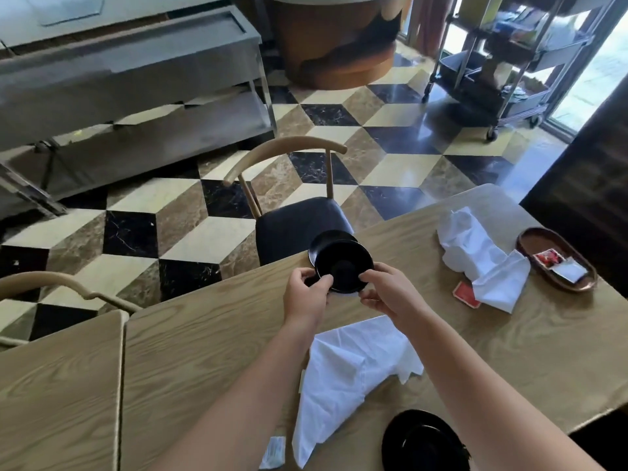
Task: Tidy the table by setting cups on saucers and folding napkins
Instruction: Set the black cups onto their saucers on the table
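Left to right. The left hand (307,294) pinched the near-left rim of a black saucer (343,266), thumb on top, its grip curled around the edge. The saucer was held just above the far edge of the table (204,351), tilted toward the camera, over a second black dish (326,241) partly hidden behind it; whether the two touched could not be told. The right hand (387,295) pinched the near-right rim likewise. Both hands lay equally near, on opposite sides of the round piece. A loose white napkin (346,372) lay nearer, between the forearms; a crumpled napkin (482,256) lay to the right.
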